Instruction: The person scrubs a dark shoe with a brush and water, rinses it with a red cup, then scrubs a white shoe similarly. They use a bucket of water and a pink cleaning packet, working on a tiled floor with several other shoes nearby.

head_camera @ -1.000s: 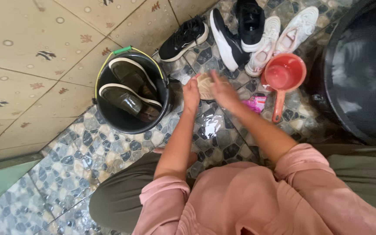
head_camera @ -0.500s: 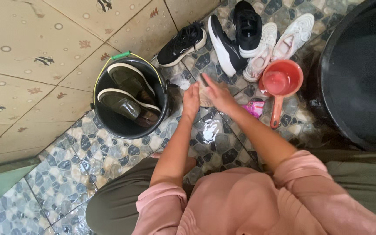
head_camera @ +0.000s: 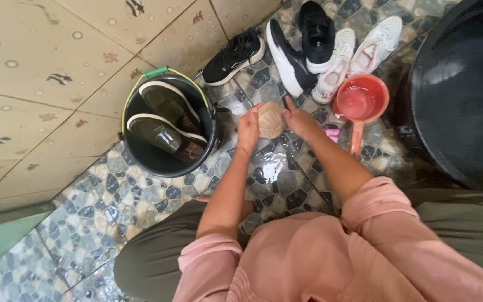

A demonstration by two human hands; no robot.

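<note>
Resting between both hands' fingers [head_camera: 251,114]: tan pad [head_camera: 270,119]

Head camera; steeply downward; close overhead

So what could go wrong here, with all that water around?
The patterned floor tiles look wet and glossy, so the crouching person could slip. The small tan object held between the left hand and right hand may be slick and could drop. The red scoop beside the right forearm could be knocked over.

Tan scrubbing pad [head_camera: 271,119] between both palms
</note>
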